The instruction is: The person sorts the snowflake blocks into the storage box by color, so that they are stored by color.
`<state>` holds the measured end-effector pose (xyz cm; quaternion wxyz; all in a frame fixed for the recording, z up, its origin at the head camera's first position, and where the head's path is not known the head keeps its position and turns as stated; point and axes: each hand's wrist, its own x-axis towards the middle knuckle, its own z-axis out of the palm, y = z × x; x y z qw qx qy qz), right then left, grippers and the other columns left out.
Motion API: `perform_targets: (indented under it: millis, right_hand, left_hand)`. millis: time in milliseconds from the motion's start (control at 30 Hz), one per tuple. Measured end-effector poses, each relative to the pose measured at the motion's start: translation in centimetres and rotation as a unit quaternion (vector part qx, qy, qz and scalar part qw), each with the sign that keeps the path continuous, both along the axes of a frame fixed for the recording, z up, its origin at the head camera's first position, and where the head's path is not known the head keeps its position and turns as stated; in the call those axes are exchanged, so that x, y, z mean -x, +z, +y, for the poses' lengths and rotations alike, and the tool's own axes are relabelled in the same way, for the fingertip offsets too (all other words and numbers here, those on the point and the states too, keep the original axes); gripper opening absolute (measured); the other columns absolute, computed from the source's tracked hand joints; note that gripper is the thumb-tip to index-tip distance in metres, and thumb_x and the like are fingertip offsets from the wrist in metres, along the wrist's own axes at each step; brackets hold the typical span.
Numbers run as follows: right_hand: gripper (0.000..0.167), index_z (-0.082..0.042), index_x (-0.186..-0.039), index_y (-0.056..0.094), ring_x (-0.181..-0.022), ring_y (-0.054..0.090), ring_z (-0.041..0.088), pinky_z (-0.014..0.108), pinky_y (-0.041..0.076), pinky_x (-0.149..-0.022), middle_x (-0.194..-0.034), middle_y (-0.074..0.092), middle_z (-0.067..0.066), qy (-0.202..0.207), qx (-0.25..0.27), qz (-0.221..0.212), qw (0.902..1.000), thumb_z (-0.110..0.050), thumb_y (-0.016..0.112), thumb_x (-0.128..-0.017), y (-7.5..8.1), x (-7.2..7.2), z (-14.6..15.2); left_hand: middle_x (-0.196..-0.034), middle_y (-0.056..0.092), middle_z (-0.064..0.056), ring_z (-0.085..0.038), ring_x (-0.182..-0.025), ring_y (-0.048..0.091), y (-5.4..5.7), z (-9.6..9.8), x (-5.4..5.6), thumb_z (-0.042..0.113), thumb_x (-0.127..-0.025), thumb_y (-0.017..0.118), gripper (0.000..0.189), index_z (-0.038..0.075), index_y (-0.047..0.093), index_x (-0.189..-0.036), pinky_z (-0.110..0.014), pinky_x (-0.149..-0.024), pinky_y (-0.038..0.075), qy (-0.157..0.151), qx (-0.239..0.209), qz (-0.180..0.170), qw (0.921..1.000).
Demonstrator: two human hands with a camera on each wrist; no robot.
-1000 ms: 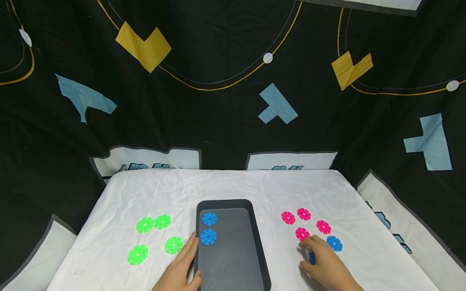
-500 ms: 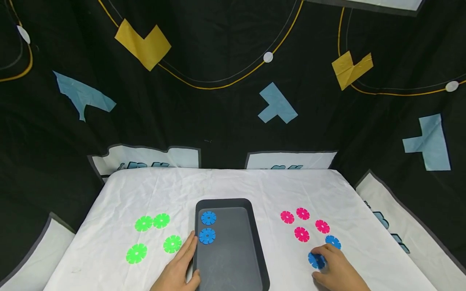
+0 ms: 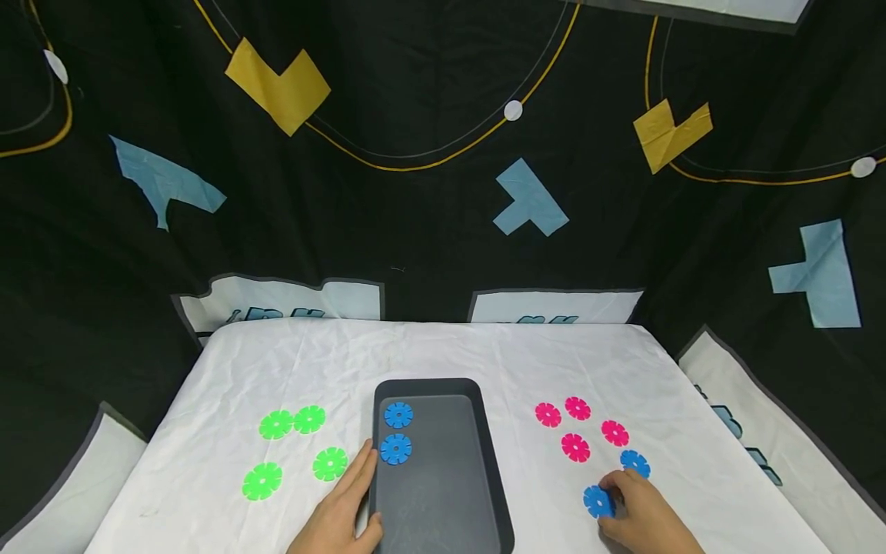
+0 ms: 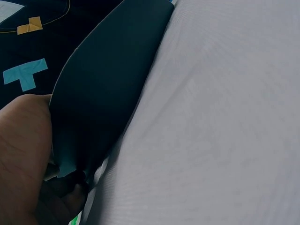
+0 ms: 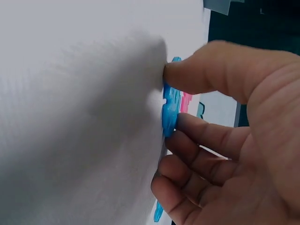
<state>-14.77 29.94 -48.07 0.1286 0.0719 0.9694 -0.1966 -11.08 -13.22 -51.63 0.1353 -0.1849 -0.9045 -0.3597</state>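
Observation:
My right hand [image 3: 647,512] pinches a blue notched interlocking disc [image 3: 598,502] between thumb and fingers, low over the white cloth. In the right wrist view, that blue disc [image 5: 171,110] is seen nearly edge-on, with the thumb [image 5: 187,77] at one edge and fingertips at the other. Just beyond the hand lies a second blue disc [image 3: 634,463]. My left hand [image 3: 339,508] rests along the left wall of a dark grey tray [image 3: 460,492], fingers straight. Inside the tray, two blue discs [image 3: 397,448] lie in a column at the upper left.
Several pink discs [image 3: 575,447] lie on the cloth right of the tray, close beyond my right hand. Left of the tray are several green discs [image 3: 262,481], one near my left fingertips. A black curtain [image 3: 429,231] hangs behind the white-covered table [image 3: 443,350].
My right hand has shifted right and toward me, away from the pink discs. The blue disc in it was tilted almost edge-on and now lies flatter. My left hand stays at the tray.

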Motion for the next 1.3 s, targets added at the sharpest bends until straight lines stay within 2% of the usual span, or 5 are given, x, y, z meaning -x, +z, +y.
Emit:
perform_targets:
  millis: [233, 600, 867, 1300]
  right_hand:
    - [0.060, -0.005, -0.098, 0.063, -0.079, 0.056, 0.018, 0.047, 0.056, -0.078, -0.089, 0.059, 0.002, 0.000, -0.004, 0.013, 0.9999, -0.032, 0.092, -0.054, -0.1, -0.1, -0.2]
    - [0.070, -0.004, -0.104, 0.063, -0.080, 0.054, 0.020, 0.042, 0.058, -0.067, -0.089, 0.058, 0.004, -0.002, 0.049, 0.035, 0.9982, -0.030, 0.095, -0.047, 0.8, 0.4, -2.0]
    - [0.048, -0.011, -0.099, 0.066, -0.079, 0.051, 0.016, 0.027, 0.051, -0.066, -0.087, 0.057, -0.004, 0.061, 0.055, 0.098, 0.9918, -0.022, 0.088, -0.059, 1.9, 0.8, -3.9]
    - [0.047, -0.015, -0.097, 0.065, -0.078, 0.051, 0.014, 0.024, 0.049, -0.061, -0.089, 0.055, -0.007, 0.147, 0.071, 0.131, 0.9778, -0.024, 0.088, -0.057, 3.1, 2.1, -7.7]
  left_hand:
    - [-0.156, 0.031, -0.013, -0.022, -0.136, 0.036, 0.2, 0.2, 0.1, 0.009, -0.071, 0.072, 0.082, -0.007, 0.040, -0.145, -0.038, -0.095, 0.048, 0.000, 0.001, 0.009, 1.0000]
    - [-0.155, 0.032, -0.014, -0.023, -0.136, 0.036, 0.2, 0.1, 0.1, 0.008, -0.071, 0.071, 0.082, -0.007, 0.040, -0.144, -0.038, -0.095, 0.048, -0.002, -0.005, 0.016, 0.9999]
    - [-0.155, 0.032, -0.015, -0.024, -0.135, 0.038, 0.1, -0.1, 0.0, 0.008, -0.070, 0.072, 0.082, -0.008, 0.040, -0.144, -0.036, -0.094, 0.049, -0.002, -0.008, 0.016, 0.9998]
    - [-0.154, 0.033, -0.017, -0.025, -0.134, 0.038, 0.0, 0.0, 0.0, 0.008, -0.070, 0.071, 0.081, -0.009, 0.041, -0.143, -0.038, -0.094, 0.049, -0.008, -0.007, 0.016, 0.9998]
